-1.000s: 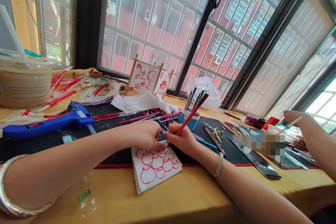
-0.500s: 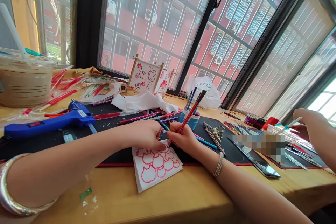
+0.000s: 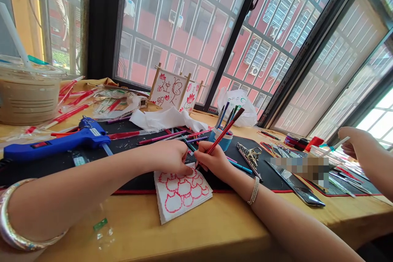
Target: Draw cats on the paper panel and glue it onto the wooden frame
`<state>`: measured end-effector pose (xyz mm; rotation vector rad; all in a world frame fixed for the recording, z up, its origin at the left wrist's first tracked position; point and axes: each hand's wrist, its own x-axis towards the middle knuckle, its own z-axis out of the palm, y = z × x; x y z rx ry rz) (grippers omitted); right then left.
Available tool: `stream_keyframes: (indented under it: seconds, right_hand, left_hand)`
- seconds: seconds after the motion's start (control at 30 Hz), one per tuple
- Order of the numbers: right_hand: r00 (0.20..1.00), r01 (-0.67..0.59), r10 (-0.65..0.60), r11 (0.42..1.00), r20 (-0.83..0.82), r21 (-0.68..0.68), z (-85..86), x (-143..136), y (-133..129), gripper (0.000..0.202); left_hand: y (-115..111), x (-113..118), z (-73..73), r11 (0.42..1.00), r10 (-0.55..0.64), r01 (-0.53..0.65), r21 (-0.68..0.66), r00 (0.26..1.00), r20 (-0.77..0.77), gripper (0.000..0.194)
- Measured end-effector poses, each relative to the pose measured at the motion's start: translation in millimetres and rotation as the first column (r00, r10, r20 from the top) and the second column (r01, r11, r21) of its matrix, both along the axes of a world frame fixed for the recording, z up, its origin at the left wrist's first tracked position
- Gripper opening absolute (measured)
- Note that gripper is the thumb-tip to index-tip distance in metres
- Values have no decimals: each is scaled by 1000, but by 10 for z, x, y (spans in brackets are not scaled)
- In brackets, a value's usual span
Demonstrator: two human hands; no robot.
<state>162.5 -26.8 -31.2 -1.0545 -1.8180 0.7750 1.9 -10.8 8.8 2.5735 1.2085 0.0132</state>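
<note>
A folded white paper (image 3: 183,208), drawn over with red outlines of round, eared cat heads, lies at the table's front, its far part on a black mat. My left hand (image 3: 175,156) presses a fingertip onto its upper part, the other fingers curled under. Between the fingers of my right hand (image 3: 215,159) is a red paintbrush (image 3: 226,134), slanted with its handle up to the right. Its tip meets the paper's far edge, mostly hidden by my fingers. Just behind stands a blue cup (image 3: 221,141) of pens and brushes.
A blue glue gun (image 3: 58,141) and a drink cup (image 3: 29,98) are on the left. Behind stand crumpled tissue (image 3: 166,118) and a small painted screen (image 3: 168,89). A phone (image 3: 296,184) lies right, near another person's hand (image 3: 353,143).
The brush has tilted slightly to the right in my right hand. My left hand stays on the paper. The other person's hand at the right has shifted a little.
</note>
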Motion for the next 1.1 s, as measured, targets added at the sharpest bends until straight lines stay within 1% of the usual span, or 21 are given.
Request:
stream_keyframes:
  seconds: [0.07, 0.13, 0.2, 0.27, 0.33, 0.4, 0.47, 0.53, 0.6, 0.7, 0.73, 0.8, 0.83, 0.9, 0.97, 1.03, 1.1]
  right_hand:
    - [1000, -14, 14, 1000, 25, 21, -5, -2, 6, 30]
    - [999, -21, 19, 999, 50, 40, -7, -1, 11, 30]
    - [999, -4, 3, 1000, 39, 31, -1, 3, 15, 30]
    - [999, 35, -35, 999, -42, 0, 18, 6, 16, 29]
    - [984, 77, -77, 997, -161, -9, 48, 6, 16, 28]
    - [962, 116, -108, 993, -250, 20, 80, 2, 19, 29]
    - [946, 156, -132, 986, -295, 58, 108, 2, 28, 31]
    - [932, 200, -159, 975, -326, 97, 136, 13, 43, 32]
    - [908, 241, -169, 960, -383, 146, 181, 43, 58, 32]
    - [845, 307, -153, 924, -513, 230, 291, 117, 62, 31]
    - [818, 335, -148, 908, -556, 251, 334, 143, 54, 30]
    - [779, 384, -149, 881, -610, 275, 409, 181, 28, 28]
    - [776, 393, -150, 875, -613, 284, 434, 188, 9, 27]
    - [810, 357, -136, 886, -570, 295, 447, 168, -32, 24]
    - [869, 258, -95, 924, -485, 281, 413, 101, -75, 22]
    - [918, 147, -51, 965, -394, 217, 343, -3, -116, 25]
    - [956, 79, -42, 990, -292, 119, 258, -123, -151, 30]
  left_hand:
    - [11, 2, 6, 1000, -22, 22, -12, 1000, -9, 36]
    - [30, -9, 27, 997, -49, 48, -53, 999, -14, 33]
    - [50, -39, 72, 993, -67, 66, -99, 998, -7, 29]
    - [65, -89, 139, 989, -73, 70, -129, 997, -21, 29]
    - [77, -146, 210, 984, -91, 78, -162, 993, -76, 28]
    - [91, -196, 263, 971, -123, 91, -223, 983, -134, 23]
    - [115, -228, 283, 957, -157, 115, -268, 977, -143, 16]
    - [145, -241, 279, 954, -165, 136, -268, 982, -91, 13]
    - [171, -240, 273, 956, -151, 148, -252, 989, 10, 14]
    - [179, -229, 277, 942, -120, 176, -286, 972, 203, 19]
    - [176, -223, 276, 934, -108, 183, -306, 963, 247, 21]
    - [171, -209, 259, 930, -71, 159, -332, 962, 263, 21]
    - [172, -201, 242, 932, -53, 131, -339, 972, 229, 20]
    - [180, -186, 199, 938, -33, 75, -338, 991, 128, 17]
    - [188, -180, 166, 943, -39, 53, -329, 998, 50, 15]
    - [188, -185, 158, 951, -40, 43, -306, 999, 15, 22]
    - [178, -194, 171, 962, -53, 51, -270, 999, -1, 30]
